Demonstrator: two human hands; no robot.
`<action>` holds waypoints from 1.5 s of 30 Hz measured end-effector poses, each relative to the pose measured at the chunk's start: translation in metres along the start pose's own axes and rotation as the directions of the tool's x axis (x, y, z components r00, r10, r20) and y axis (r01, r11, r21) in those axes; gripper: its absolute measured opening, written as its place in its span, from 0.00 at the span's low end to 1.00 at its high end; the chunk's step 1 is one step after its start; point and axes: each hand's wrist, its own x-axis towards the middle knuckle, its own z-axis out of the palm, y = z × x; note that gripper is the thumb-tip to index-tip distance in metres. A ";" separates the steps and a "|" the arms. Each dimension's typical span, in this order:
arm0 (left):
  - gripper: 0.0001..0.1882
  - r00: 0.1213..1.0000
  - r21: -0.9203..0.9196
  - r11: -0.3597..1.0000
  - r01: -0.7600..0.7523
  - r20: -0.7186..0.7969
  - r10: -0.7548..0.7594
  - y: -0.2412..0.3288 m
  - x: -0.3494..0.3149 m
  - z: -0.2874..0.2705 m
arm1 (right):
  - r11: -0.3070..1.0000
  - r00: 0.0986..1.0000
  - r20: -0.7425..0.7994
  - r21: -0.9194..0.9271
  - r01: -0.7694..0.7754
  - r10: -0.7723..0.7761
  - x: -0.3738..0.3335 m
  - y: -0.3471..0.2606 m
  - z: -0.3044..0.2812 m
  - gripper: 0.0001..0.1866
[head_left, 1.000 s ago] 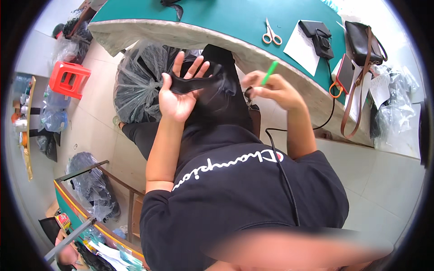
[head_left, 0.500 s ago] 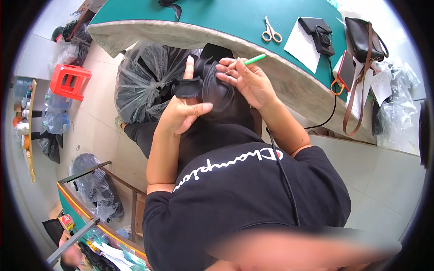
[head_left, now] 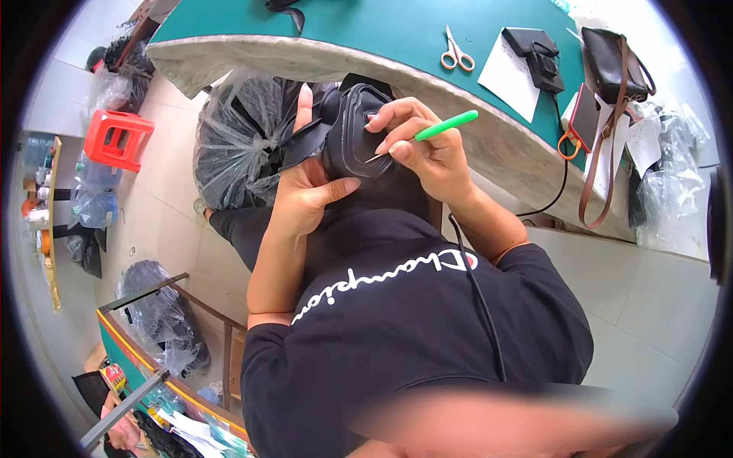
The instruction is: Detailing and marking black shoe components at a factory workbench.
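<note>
My left hand (head_left: 304, 197) is wrapped around a black rounded piece (head_left: 347, 145), its index finger pointing up and its thumb along the lower side. The piece has a ridged, curved rim and looks like a shoe with a loose flat strap (head_left: 307, 143); its exact kind cannot be made out. In my right hand (head_left: 434, 160) is a green-handled awl (head_left: 452, 124), pinched between thumb and fingers. Its thin metal tip points down-left at the rim of the black piece. My right fingertips rest against or just over that piece.
Ahead is a green-topped table (head_left: 366, 34) bearing scissors (head_left: 456, 52), a paper sheet (head_left: 504, 80), a black device, a phone (head_left: 583, 118) and a black bag (head_left: 615, 65). A plastic-covered bundle (head_left: 233, 141) stands left of my hands. Farther left is a red stool (head_left: 118, 141).
The black piece has been turned so its ridged rim faces up more. My right hand has lowered the awl, bringing its tip to the rim.
</note>
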 end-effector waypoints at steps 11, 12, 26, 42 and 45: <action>0.61 1.000 -0.025 1.000 0.001 -0.014 -0.001 0.003 0.001 0.000 | 0.999 0.996 0.084 -0.049 -0.010 0.014 0.003 -0.006 -0.004 0.10; 0.61 1.000 -0.020 1.000 0.005 -0.015 -0.005 0.002 0.001 -0.001 | 0.998 0.995 0.095 -0.057 -0.008 0.013 0.004 -0.007 -0.003 0.09; 0.59 0.993 -0.222 0.974 -0.031 0.100 0.055 0.024 0.001 -0.032 | 0.408 0.456 -0.311 -0.904 0.130 -0.834 0.033 0.001 -0.183 0.09; 0.45 0.994 -0.202 0.979 -0.037 -0.110 0.014 0.009 0.010 -0.026 | 0.706 0.843 -0.135 -0.487 -0.514 0.520 -0.017 -0.055 -0.109 0.09; 0.45 0.992 -0.140 0.989 0.035 -0.113 -0.051 0.002 0.005 -0.027 | 0.955 0.983 0.090 -0.267 -0.130 0.159 0.010 -0.026 -0.059 0.08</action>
